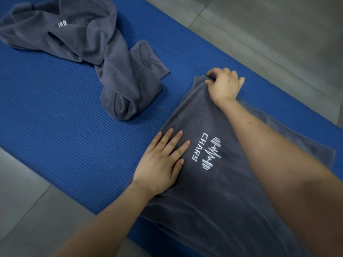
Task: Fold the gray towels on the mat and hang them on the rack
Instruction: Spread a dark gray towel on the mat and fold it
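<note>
A gray towel (213, 197) with a white "CHARS" logo lies spread lengthwise on the blue ribbed mat (55, 112), doubled over so a lower layer shows along its right edge. My left hand (161, 164) presses flat on the towel's left side, fingers straight. My right hand (224, 84) grips the towel's far corner, fingers curled round the bunched cloth. A second gray towel (89, 49) lies crumpled on the mat at the upper left, apart from both hands. No rack is in view.
Gray floor tiles (269, 34) surround the mat at the upper right and at the lower left. Bare mat lies between the two towels and to the left of my left hand.
</note>
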A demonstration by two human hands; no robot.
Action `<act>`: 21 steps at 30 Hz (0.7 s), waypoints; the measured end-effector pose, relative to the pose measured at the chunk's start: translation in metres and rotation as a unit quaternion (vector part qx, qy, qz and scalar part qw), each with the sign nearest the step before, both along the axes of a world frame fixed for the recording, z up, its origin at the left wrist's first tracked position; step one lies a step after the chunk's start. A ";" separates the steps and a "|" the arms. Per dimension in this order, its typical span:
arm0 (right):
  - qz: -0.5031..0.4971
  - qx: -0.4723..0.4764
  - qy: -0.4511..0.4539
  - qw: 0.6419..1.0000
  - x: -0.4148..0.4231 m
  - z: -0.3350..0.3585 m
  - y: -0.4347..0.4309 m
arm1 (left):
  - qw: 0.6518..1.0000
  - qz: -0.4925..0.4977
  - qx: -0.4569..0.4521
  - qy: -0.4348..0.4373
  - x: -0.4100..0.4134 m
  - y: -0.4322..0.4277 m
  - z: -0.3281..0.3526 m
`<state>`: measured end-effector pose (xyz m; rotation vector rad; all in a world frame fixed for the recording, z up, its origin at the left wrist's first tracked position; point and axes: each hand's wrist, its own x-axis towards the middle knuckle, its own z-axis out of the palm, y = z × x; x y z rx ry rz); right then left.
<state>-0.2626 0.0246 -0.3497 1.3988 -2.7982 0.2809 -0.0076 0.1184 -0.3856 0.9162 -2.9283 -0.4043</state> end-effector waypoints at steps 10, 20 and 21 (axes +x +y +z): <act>0.258 -0.024 -0.034 0.965 0.072 0.031 0.255 | 0.989 0.001 0.074 0.131 0.018 -0.002 0.021; 0.215 0.056 0.078 0.972 0.120 0.006 0.412 | 0.974 -0.223 -0.022 0.037 0.084 0.051 0.030; 0.212 0.052 0.094 0.971 0.123 0.004 0.414 | 0.973 -0.227 -0.032 0.035 0.083 0.053 0.031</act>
